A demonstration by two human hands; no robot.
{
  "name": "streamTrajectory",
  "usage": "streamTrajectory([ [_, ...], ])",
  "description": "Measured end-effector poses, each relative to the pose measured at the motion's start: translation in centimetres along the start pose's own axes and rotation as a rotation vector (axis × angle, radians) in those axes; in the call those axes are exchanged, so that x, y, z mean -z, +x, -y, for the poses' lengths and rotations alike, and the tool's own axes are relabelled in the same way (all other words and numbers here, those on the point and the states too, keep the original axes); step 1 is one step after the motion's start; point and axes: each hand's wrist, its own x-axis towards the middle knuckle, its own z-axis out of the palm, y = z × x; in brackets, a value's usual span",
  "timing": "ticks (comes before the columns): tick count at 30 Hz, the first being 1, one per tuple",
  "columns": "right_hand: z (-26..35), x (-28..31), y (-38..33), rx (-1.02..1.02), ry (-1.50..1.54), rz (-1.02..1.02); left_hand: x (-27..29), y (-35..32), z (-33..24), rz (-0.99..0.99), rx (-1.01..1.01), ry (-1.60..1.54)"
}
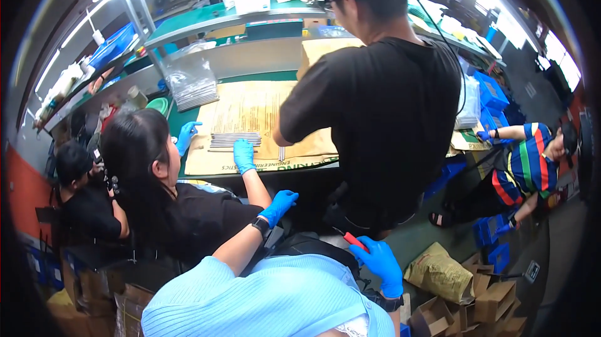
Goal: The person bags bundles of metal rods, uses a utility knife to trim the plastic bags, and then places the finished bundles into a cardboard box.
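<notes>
My left hand (280, 207), in a blue glove with a dark watch at the wrist, is in the air just behind the table edge. Its fingers are drawn together and nothing shows in them. My right hand (380, 266), also blue-gloved, is closed around a red-handled tool (355, 241) with a thin dark tip; its exact kind is too small to make out. Ahead, a row of metal rods (235, 142) lies on brown packing paper (241, 108) on the table. A seated co-worker's gloved hand (245, 155) rests at the rods' right end.
A standing co-worker in black (391, 112) blocks the table's right side. The seated co-worker (181, 212) is close at my left. Cardboard boxes (494, 299), a yellowish sack (441, 273) and blue bins (488, 230) are on the floor at right. Bagged rods (190, 86) lie farther back.
</notes>
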Motion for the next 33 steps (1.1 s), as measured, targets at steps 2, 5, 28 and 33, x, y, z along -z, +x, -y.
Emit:
streamTrajectory([
  [2, 0.5, 0.0, 0.4, -0.006, 0.009, 0.014, 0.7, -0.1, 0.5, -0.041, 0.019, -0.003],
  [5, 1.3, 0.0, 0.3, -0.040, 0.035, 0.022, 1.1, 0.3, 1.6, -0.062, 0.027, -0.005],
  [28, 3.5, -1.2, 1.5, 0.091, -0.040, -0.064, 0.3, 1.9, 2.3, -0.073, -0.127, 0.062],
  [33, 2.8, -0.8, 1.6, 0.104, -0.024, -0.081, -0.3, 2.8, 1.6, -0.059, -0.146, 0.070],
])
